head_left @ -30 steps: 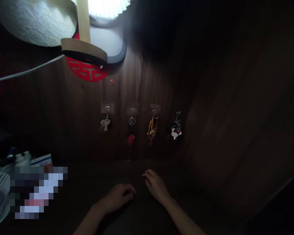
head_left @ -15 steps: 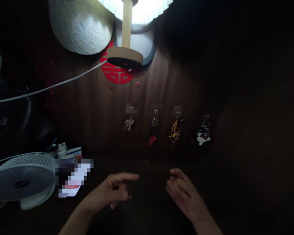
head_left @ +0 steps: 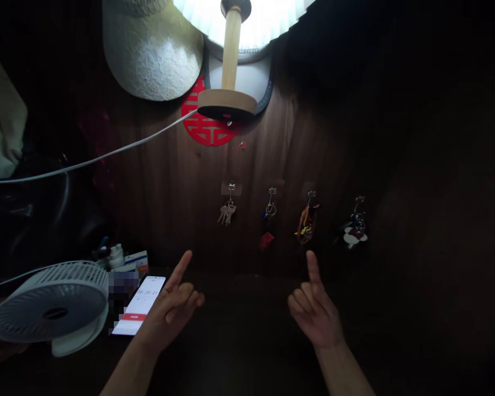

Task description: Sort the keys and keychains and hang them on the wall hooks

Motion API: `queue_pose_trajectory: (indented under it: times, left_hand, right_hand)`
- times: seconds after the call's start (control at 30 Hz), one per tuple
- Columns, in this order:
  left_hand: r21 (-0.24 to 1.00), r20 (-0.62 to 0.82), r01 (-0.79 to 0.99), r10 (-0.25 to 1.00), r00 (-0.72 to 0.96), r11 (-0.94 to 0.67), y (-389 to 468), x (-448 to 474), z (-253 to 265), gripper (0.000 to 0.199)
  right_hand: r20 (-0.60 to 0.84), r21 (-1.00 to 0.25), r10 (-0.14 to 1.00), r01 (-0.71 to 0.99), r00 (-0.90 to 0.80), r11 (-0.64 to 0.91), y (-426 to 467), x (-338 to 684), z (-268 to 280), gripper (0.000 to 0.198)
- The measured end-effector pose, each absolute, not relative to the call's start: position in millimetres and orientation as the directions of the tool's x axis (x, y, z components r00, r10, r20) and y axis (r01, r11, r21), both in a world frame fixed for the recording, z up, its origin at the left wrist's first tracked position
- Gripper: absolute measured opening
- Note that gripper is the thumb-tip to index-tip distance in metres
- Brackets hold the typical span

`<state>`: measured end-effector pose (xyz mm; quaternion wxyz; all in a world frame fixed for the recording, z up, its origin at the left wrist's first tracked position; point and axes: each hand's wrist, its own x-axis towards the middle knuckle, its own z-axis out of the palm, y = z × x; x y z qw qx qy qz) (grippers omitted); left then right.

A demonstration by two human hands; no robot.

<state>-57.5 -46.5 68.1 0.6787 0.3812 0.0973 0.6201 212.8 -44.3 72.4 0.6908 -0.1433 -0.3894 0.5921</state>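
My left hand points upward with its index finger stretched out and its other fingers loosely curled. It holds nothing; its wrist side overlaps the edge of a lit phone showing a running timer. On the right, my right hand also extends its index finger, the rest bent toward the palm, with nothing in it. Its fingertip appears just below a hanging bundle of coloured cords. A wide gap separates the two hands.
On the wooden wall hang a bunch of keys, a key ring with a red tag and a white flower-shaped keychain. A lamp with a cable stands out above. A white fan and small bottle are at left.
Both hands have swung from pointing inward toward each other to pointing upward, farther apart. The whole view has shifted slightly, moving the background right and down.
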Motion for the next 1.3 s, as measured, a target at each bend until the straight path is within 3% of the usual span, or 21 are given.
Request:
queue_pose_trajectory:
  times: [0.17, 0.27, 0.37, 0.47, 0.57, 0.73, 0.83, 0.93, 1.1, 1.2, 1.3]
  left_hand:
    - [0.658, 0.333, -0.751, 0.918, 0.215, -0.063, -43.7, -55.5, 70.4, 0.056]
    - [0.739, 0.293, -0.670, 0.931, 0.216, -0.077, -35.2, -51.2, 77.7, 0.058]
    - [0.854, 0.284, -0.481, 0.953, 0.108, -0.200, -14.2, -43.2, 94.0, 0.051]
    - [0.907, 0.384, -0.180, 0.923, -0.019, -0.381, 20.2, -30.8, 115.7, 0.045]
    - [0.852, 0.524, 0.057, 0.848, -0.077, -0.521, 56.8, -14.6, 135.8, 0.053]
    - [0.827, 0.546, 0.278, 0.817, -0.188, -0.489, 88.8, 12.5, 156.4, 0.061]
    - [0.856, 0.506, 0.246, 0.833, -0.225, -0.454, 95.1, 20.8, 161.6, 0.056]
    - [0.896, 0.439, 0.181, 0.875, -0.206, -0.407, 100.5, 20.9, 165.9, 0.045]
    - [0.950, 0.312, -0.009, 0.950, -0.003, -0.312, 100.5, 15.5, 174.1, 0.023]
    - [0.961, 0.254, -0.139, 0.962, 0.101, -0.239, 94.7, 15.4, 176.5, 0.020]
    - [0.961, 0.209, -0.218, 0.965, 0.158, -0.172, 92.1, 17.4, 176.8, 0.017]
  right_hand:
    - [0.390, -0.669, 0.920, -0.698, -0.035, 0.257, -40.1, 212.2, 72.0, 0.061]
    - [0.396, -0.703, 0.916, -0.663, -0.064, 0.257, -34.9, 210.0, 76.6, 0.056]
    - [0.335, -0.821, 0.933, -0.526, -0.129, 0.222, -25.0, 205.4, 87.1, 0.049]
    - [0.293, -0.927, 0.949, -0.275, -0.115, 0.253, -8.5, 196.3, 103.1, 0.039]
    - [0.348, -0.932, 0.937, -0.121, -0.039, 0.341, 15.3, 182.2, 121.5, 0.036]
    - [0.479, -0.875, 0.878, -0.068, 0.026, 0.479, 67.8, 155.4, 145.1, 0.042]
    - [0.478, -0.877, 0.878, -0.063, 0.004, 0.477, 92.7, 142.8, 149.5, 0.049]
    - [0.494, -0.868, 0.867, -0.079, -0.056, 0.490, 100.3, 134.4, 148.4, 0.045]
    - [0.543, -0.837, 0.823, -0.026, -0.165, 0.547, 90.5, 135.1, 148.7, 0.035]
    - [0.568, -0.777, 0.785, 0.156, -0.245, 0.610, 86.3, 146.7, 159.3, 0.036]
    - [0.616, -0.553, 0.737, 0.515, -0.278, 0.656, 84.3, 160.4, 180.4, 0.037]
